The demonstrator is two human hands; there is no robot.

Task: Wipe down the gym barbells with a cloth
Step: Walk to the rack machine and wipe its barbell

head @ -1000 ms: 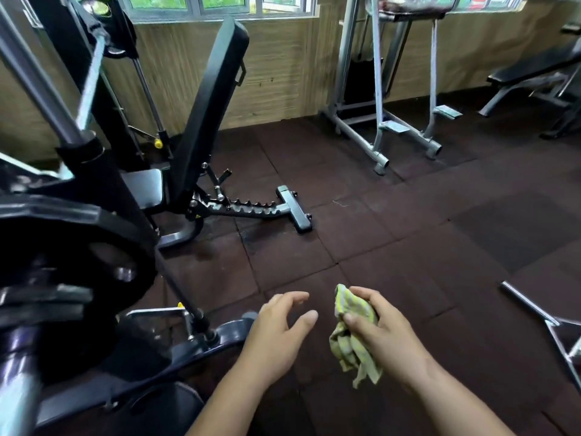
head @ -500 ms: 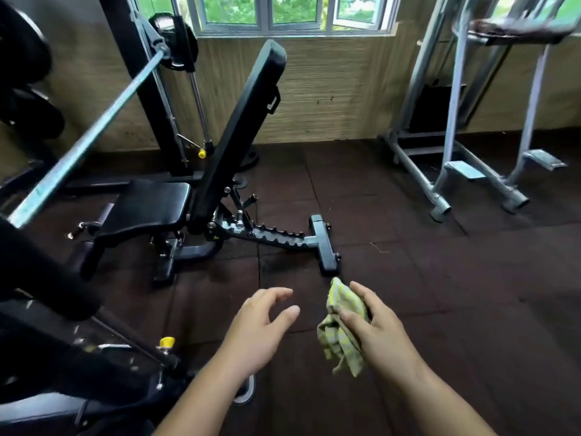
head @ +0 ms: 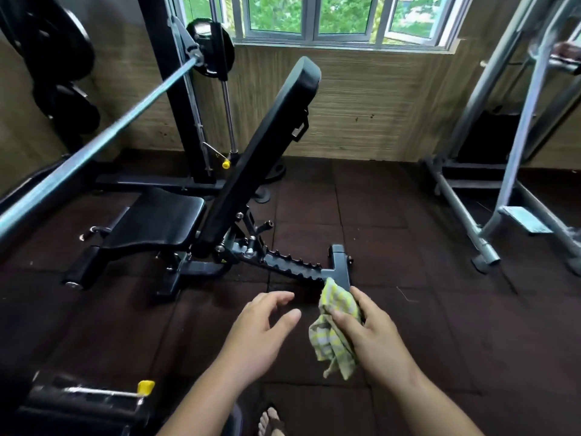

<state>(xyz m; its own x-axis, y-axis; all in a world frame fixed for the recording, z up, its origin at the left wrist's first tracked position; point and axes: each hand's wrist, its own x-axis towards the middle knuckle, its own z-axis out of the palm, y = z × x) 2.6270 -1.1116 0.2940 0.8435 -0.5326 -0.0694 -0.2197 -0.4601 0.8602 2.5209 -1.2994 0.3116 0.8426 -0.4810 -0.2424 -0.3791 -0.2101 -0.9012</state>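
Barbell point(head: 103, 136) runs on a diagonal, from the left edge of the head view up to a black weight plate point(head: 210, 47) on its far end at the rack upright. It sits high and to the left of both hands, well apart from them; neither hand touches it.

Left hand point(head: 257, 338): palm down over the floor, fingers spread and loosely bent, nothing in it.

Right hand point(head: 374, 338): thumb and fingers pinch a crumpled yellow-and-grey checked cloth point(head: 334, 332), which hangs down from the grip. The cloth is just right of the left hand, not touching it.

Edges and room:
- Black adjustable bench point(head: 261, 158), backrest tilted up, stands between the hands and the bar. Its rear foot shows just above the cloth's top edge.
- More plates point(head: 63, 48) hang on the left wall side.
- Grey steel frame point(head: 465, 215) closes off the right side.
- Dark rubber tile floor point(head: 408, 309) lies open between bench foot and grey frame.
- Black equipment with a yellow knob point(head: 146, 387) sits at lower left, near the left forearm.
- A sandalled foot point(head: 270, 420) shows at the bottom edge.
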